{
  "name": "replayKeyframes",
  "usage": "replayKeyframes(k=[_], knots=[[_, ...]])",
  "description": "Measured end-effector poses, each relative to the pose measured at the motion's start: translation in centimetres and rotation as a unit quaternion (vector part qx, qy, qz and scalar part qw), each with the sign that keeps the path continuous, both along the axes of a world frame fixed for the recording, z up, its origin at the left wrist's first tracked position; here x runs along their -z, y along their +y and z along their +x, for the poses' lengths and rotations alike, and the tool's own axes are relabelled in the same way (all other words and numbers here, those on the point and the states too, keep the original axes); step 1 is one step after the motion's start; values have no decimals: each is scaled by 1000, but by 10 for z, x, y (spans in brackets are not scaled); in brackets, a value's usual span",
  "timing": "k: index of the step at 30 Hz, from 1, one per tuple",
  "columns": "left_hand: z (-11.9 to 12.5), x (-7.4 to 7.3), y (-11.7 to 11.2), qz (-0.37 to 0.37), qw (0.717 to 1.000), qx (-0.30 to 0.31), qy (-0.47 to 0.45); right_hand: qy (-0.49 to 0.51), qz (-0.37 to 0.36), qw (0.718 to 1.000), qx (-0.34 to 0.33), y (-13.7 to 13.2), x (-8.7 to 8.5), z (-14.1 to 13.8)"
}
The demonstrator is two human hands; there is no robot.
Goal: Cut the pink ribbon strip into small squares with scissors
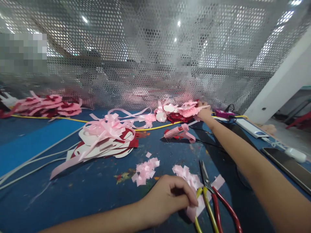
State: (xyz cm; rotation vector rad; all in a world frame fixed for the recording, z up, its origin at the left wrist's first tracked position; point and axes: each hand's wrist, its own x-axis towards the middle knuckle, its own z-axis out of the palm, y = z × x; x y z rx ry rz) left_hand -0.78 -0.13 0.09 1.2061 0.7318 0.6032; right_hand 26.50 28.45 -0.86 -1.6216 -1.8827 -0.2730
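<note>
My left hand (pixel 167 200) is low in the middle, thumb and fingers pinched at the edge of a pink ribbon piece (pixel 191 213). Right beside it lie scissors (pixel 206 183) with slim metal blades, among red and yellow handles. Short cut pink ribbon pieces (pixel 187 176) are heaped just beyond the hand, and a second heap of ribbon pieces (pixel 145 170) lies further left. My right hand (pixel 204 111) reaches to the back, its fingers closed at the right end of a pile of pink and dark red ribbon flowers (pixel 179 111); the fingertips are partly hidden there.
A pink glue gun (pixel 179 132) lies mid-table. Left of it are stacked white and red cutouts (pixel 104 145) under loose pink ribbon. More flowers (pixel 48 105) sit far left. A yellow cable (pixel 155 127) crosses behind. At right are a power strip (pixel 252 127) and a phone (pixel 289 165).
</note>
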Motion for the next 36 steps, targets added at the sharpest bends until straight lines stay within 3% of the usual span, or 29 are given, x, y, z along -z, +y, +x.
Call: replayKeyframes(k=[7,12,16,19,21,23,26,29,36], knots=[[0,0,4,53,997,-45,20,160,93,981,59,-12,-27,12],[-6,-2,18,112,979,-157,60,185,133,974,0,-68,-40,8],[-10,-2,30,110,963,-226,98,135,120,977,-117,-149,-39,-6],[-9,-2,31,135,965,-198,109,75,93,972,-202,-202,-41,-15],[-8,-2,29,159,966,-163,118,37,104,964,-240,-224,-47,-21],[-7,-1,26,178,965,-142,128,-71,166,941,-285,-237,-55,-28],[-7,1,25,204,960,-141,130,-202,246,885,-340,-251,-61,-42],[-8,3,26,212,957,-155,122,-228,248,865,-371,-268,-54,-55],[-7,4,26,208,959,-154,113,-195,109,920,-323,-304,-6,-47]])
